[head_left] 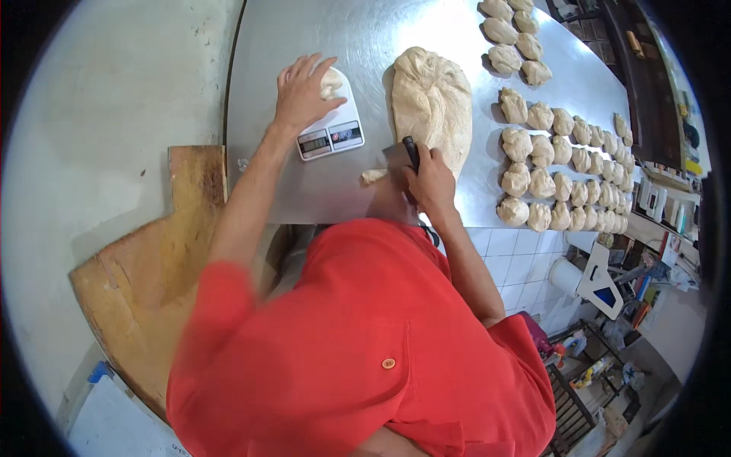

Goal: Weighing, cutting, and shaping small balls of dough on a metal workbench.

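Note:
My left hand (304,97) is over a white kitchen scale (333,126), fingers spread. Between its thumb and fingertips a lump of dough (330,84) lies on the scale's platform, partly covered by the hand. A dough scraper (399,158) with a black handle and a flat metal blade is gripped in my right hand (432,183). That hand is at the near end of a big mass of dough (432,99), partly overlapping it. A small scrap of dough (373,176) lies on the metal table (297,194), just left of the blade.
Rows of shaped dough pieces (541,183) stand along the right of the table, with another group (504,58) at the far right. A wooden board (152,251) is by the wall on the left. Shelves and a white bucket (565,276) are off to the right.

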`<state>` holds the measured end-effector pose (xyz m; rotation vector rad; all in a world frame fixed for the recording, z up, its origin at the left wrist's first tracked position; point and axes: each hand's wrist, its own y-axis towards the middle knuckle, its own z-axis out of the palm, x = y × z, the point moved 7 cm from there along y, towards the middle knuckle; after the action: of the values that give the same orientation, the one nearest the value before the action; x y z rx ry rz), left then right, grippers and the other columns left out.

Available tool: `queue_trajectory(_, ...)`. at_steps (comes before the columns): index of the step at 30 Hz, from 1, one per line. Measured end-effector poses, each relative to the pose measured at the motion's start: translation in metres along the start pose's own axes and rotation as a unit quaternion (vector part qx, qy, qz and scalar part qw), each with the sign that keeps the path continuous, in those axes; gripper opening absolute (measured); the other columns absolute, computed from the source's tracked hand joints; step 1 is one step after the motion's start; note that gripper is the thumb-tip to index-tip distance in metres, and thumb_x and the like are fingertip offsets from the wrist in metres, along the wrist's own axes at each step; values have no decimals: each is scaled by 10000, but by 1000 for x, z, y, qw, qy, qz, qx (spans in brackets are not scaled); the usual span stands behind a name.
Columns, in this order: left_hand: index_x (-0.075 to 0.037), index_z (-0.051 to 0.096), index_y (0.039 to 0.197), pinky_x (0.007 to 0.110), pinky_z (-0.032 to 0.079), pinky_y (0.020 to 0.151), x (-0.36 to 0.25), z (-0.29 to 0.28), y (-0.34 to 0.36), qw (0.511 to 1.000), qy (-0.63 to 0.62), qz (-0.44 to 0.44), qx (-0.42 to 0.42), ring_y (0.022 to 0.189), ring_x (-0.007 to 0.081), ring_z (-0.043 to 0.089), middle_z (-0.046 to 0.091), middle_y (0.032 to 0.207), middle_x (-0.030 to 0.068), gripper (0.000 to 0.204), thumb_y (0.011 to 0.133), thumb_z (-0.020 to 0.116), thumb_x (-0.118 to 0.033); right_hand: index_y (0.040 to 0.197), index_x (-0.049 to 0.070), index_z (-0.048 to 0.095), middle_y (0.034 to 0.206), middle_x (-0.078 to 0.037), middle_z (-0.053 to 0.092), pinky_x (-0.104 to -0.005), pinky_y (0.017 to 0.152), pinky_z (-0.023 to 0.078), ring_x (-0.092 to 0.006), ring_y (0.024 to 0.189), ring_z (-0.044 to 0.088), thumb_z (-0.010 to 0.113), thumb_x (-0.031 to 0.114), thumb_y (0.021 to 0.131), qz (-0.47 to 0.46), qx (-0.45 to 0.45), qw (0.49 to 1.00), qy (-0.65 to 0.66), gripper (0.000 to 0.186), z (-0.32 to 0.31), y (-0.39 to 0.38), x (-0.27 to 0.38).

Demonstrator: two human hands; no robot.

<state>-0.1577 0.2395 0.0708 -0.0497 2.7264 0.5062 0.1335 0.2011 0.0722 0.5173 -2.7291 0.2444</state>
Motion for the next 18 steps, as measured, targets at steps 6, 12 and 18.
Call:
queue_trajectory(6, -228, 530, 1489, 434, 332, 1135, -15, 15, 10, 997, 27, 52, 45, 1345, 221, 514, 608, 1372, 36, 738, 807, 806, -297, 1134, 0, 673, 1020, -205, 689, -457, 820, 534, -416, 880, 642, 641, 72, 867, -182, -98, 946, 250, 278, 21, 103, 69)
queue_trajectory(12, -208, 507, 1506, 428, 343, 1120, -20, 26, 18, 993, 38, 66, 87, 1317, 200, 552, 648, 1300, 2, 733, 816, 754, -187, 924, -17, 717, 918, -246, 720, -444, 772, 550, -391, 801, 671, 644, 164, 900, -145, 58, 985, 67, 197, 64, 180, 105)
queue_trajectory(18, -183, 570, 1437, 404, 367, 1094, -14, 29, 9, 992, -17, 90, 89, 1199, 188, 600, 687, 1138, 21, 570, 884, 704, -190, 829, 12, 685, 803, -143, 676, -331, 701, 500, -253, 725, 620, 615, 202, 928, -273, 162, 946, 59, 226, 63, 179, 96)
